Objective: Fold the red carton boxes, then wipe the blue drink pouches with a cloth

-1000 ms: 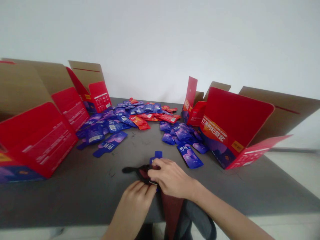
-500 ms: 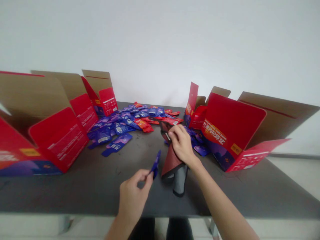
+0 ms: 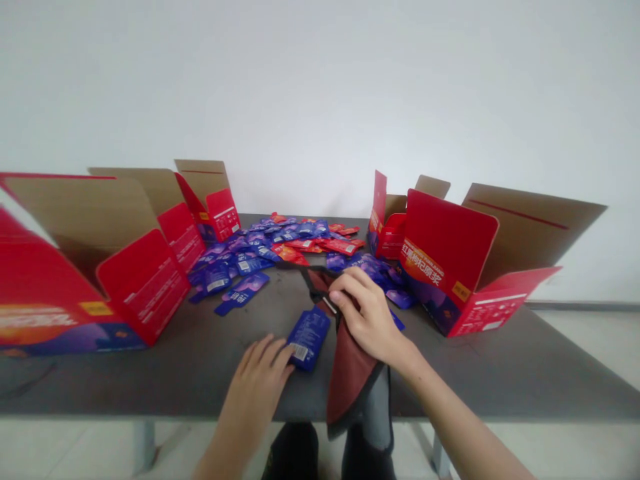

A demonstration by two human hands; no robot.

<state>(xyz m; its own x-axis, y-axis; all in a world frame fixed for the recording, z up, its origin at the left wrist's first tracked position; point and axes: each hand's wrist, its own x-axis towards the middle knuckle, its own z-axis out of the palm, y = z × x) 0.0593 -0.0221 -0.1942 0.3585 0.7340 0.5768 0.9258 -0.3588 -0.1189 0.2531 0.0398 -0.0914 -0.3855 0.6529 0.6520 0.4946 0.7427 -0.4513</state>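
Fabric (image 3: 347, 377) in the right hand (image 3: 374, 325) is partly hidden behind its fingers (image 3: 351, 285).

1. This looks like a packing room or small workshop.
2. Open, printed red cartons (image 3: 440, 253) stand near the left and right edges of a long, plain grey surface (image 3: 450, 387).
3. Many blue and red pouches (image 3: 255, 243) lie heaped between them.
4. Behind is a bare white wall (image 3: 310, 100); below, pale floor (image 3: 65, 447).

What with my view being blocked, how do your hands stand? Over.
Right hand gripping maroon, black-trimmed cloth item. Left hand open, at near edge of flat blue rectangular packet. Cloth item hangs close beside packet.
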